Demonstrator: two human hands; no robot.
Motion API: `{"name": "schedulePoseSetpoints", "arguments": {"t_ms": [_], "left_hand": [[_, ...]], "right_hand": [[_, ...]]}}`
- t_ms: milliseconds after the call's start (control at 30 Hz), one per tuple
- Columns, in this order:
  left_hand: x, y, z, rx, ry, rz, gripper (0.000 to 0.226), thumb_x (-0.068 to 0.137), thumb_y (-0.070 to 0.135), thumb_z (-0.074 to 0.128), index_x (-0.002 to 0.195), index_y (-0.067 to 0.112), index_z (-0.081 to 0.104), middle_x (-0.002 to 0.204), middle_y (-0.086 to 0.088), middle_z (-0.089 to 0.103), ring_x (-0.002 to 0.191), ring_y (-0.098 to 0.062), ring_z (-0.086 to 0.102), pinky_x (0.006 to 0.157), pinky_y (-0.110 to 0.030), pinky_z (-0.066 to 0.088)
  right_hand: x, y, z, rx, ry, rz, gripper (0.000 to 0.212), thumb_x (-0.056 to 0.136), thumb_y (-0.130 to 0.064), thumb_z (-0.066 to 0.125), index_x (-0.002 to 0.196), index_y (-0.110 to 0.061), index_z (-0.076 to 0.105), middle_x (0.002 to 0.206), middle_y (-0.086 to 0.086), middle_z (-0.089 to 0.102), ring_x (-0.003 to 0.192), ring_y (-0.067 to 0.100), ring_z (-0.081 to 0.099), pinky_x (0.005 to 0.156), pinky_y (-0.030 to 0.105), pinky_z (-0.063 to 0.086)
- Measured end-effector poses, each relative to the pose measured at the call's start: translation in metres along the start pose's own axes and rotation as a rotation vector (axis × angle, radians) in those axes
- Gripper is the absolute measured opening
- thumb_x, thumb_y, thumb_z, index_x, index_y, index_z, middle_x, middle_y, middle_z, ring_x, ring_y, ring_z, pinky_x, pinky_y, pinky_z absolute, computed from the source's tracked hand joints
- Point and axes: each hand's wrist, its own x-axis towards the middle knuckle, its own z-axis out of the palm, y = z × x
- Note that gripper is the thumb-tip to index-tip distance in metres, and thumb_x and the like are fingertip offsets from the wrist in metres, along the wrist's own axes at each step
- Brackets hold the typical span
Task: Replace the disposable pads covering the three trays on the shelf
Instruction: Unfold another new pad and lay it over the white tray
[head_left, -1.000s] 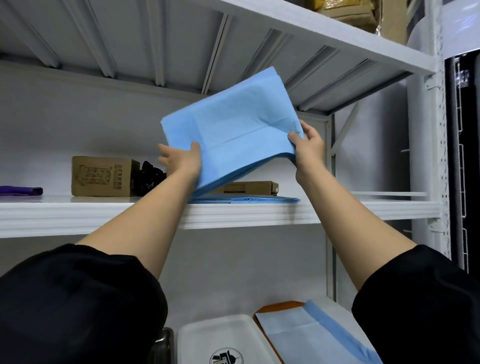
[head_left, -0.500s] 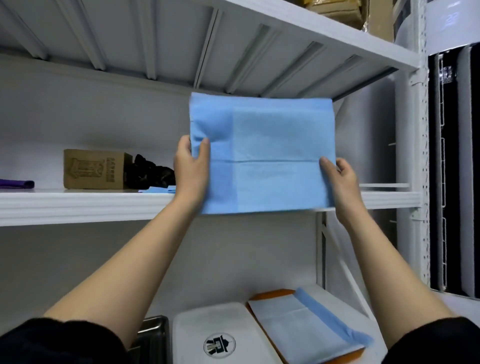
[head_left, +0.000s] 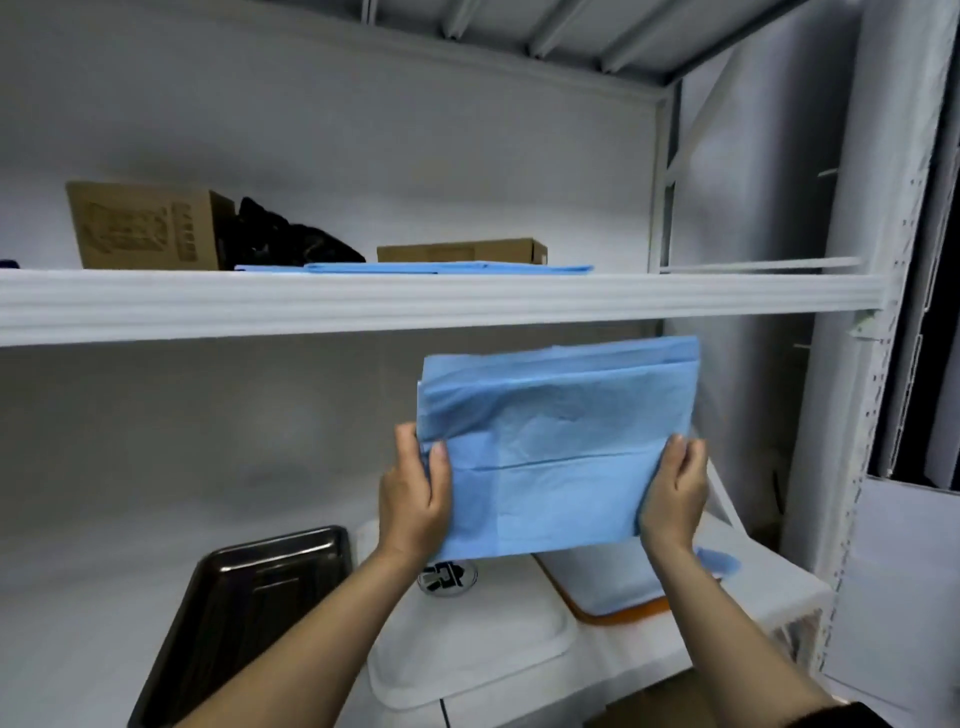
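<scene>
Pad (head_left: 558, 457) lowered (trays (head_left: 467, 639) beneath)

Folded blue pad (head_left: 558, 457) held upright above white tray (head_left: 467, 649), orange tray (head_left: 618, 610).

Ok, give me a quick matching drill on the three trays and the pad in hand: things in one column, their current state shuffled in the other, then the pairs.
Things:
1. dark metal tray
2. white tray
3. orange tray
4. folded blue pad

States:
A. held up at both side edges, left hand and right hand
B. bare, at the left end of the lower shelf
C. already has a pad lying on it, at the right end
D. bare, round logo showing, in the middle

Pairs: 1-B, 2-D, 3-C, 4-A
</scene>
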Motion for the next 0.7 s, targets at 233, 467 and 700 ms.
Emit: {"name": "schedulePoseSetpoints", "arguments": {"t_ms": [233,467,700], "left_hand": [[-0.046,-0.09,0.003,0.161,-0.184,-0.356,0.033,0.082,0.049,0.022,0.088,0.017,0.029,0.064,0.001,0.046,0.06,-0.033,0.05,0.055,-0.04,0.038],[-0.057,-0.164,0.012,0.174,-0.311,-0.749,0.009,0.099,0.016,0.039,0.101,0.01,0.046,0.085,-0.01,0.061,0.077,-0.031,0.057,0.066,-0.035,0.038],[-0.063,-0.221,0.034,0.124,-0.313,-1.123,0.032,0.096,0.004,0.04,0.127,0.002,0.049,0.105,-0.019,0.061,0.075,-0.023,0.053,0.067,-0.026,0.041]], "right_hand": [[-0.039,0.066,0.032,-0.153,-0.218,0.174,0.024,0.103,-0.024,0.032,0.089,-0.006,0.039,0.065,0.003,0.042,0.058,0.015,0.041,0.054,0.034,0.03],[-0.059,0.127,0.069,-0.389,-0.525,0.34,0.015,0.098,-0.02,0.035,0.106,-0.015,0.047,0.087,0.005,0.058,0.078,0.024,0.054,0.063,0.034,0.04],[-0.063,0.185,0.105,-0.563,-0.721,0.43,0.027,0.1,-0.024,0.037,0.127,-0.023,0.041,0.094,0.003,0.055,0.082,0.02,0.051,0.072,0.03,0.037]]}}
